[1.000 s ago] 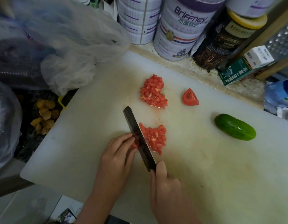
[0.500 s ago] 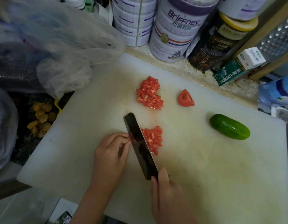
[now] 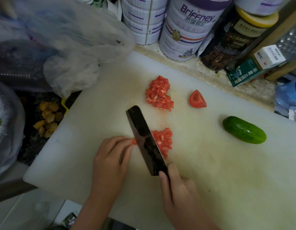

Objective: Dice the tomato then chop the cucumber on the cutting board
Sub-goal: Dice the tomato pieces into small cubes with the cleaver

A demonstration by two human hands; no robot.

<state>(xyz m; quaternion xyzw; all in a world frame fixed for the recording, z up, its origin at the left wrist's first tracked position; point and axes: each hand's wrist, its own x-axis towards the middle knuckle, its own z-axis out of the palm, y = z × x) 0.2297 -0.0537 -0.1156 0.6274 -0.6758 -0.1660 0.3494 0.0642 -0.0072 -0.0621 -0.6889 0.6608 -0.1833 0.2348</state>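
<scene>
While the right grip [image 3: 178,191] clasps the knife [image 3: 144,140], the left grip [image 3: 110,156] pinches a tomato scrap [image 3: 134,141] just left of the knife; soft and wet, probably best pinned from above. The firm cucumber [image 3: 244,129] lies well right.

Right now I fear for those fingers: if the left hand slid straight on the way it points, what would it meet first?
The left hand touches a tomato bit; just beyond it comes the knife, though the gap is hard to judge.
</scene>
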